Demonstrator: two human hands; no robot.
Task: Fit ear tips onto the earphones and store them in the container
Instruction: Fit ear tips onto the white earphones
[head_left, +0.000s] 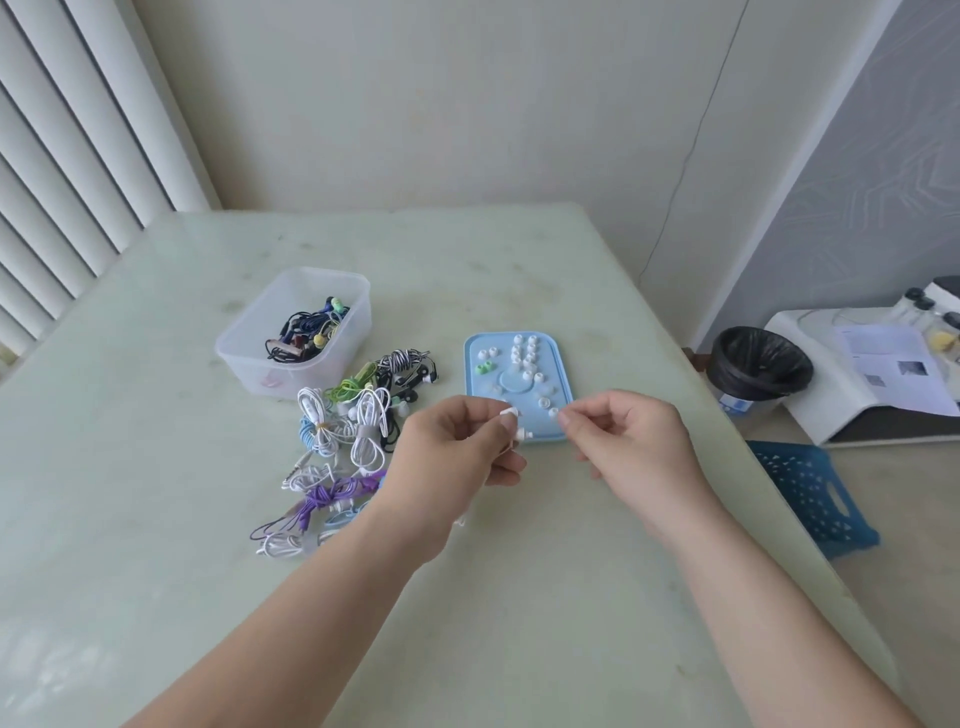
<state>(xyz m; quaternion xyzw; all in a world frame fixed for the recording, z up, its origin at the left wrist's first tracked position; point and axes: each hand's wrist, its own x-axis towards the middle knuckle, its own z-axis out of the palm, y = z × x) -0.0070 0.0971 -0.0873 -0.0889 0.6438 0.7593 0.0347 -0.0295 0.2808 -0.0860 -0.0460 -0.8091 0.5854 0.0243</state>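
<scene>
- Clear plastic container (311, 280) is sitting on the table (156, 467), left of centre, holding a tangle of coiled earphones in black, blue and yellow.
- Light-blue tray (560, 364) is lying to its right, carrying loose ear tips (524, 353), mostly white, some clear, plus a green pair (483, 369) near the left rim.
- Pile of bundled earphones (343, 431) (white, purple, green, black-and-white striped) is lying on the table in front of the container, left of the tray.
- Left grip (452, 452) is hovering at the tray's near edge, grasping a white earphone (525, 434), with the bud ends poking out toward the right.
- Right grip (634, 441) is hovering just beside it, thumb and forefinger pinching what looks like a small white ear tip (564, 415), near the buds but apart from them.
- Printed sheets (893, 374) are lying on a white unit at far right, text too small to read.
- Black-lined bin (758, 364) and a blue stool (810, 488) are standing on the floor right of the table.
- Vertical blinds (67, 156) are hanging at left.
</scene>
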